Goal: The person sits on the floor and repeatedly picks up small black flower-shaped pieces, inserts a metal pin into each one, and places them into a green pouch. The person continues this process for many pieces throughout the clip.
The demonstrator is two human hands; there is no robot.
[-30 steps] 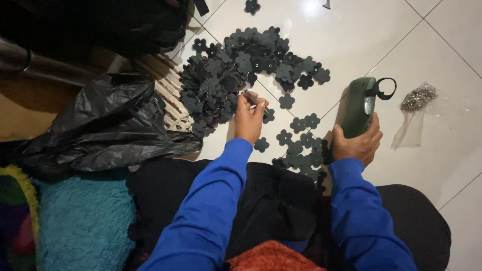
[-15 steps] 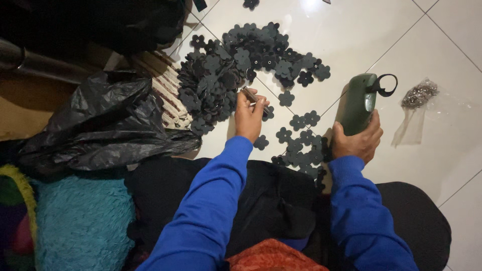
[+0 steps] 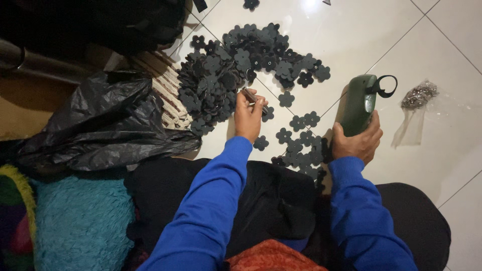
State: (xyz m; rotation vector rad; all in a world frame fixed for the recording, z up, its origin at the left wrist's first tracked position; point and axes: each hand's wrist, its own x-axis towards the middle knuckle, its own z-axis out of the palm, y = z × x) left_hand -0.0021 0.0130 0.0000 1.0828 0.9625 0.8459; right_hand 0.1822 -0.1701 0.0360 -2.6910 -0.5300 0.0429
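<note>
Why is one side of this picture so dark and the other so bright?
Head view: a light glares off the glossy white floor tiles at top; the left, around the crumpled black plastic bag, sinks into shadow; the left hand and right hand look reasonably sharp.

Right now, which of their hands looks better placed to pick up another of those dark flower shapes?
Probably the left hand: its fingertips are at the edge of the flower pile. The right hand is wrapped around the green tool.

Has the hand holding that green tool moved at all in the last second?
No. The right hand grips the green tool at the same spot beside the clear plastic bag, as before.
</note>
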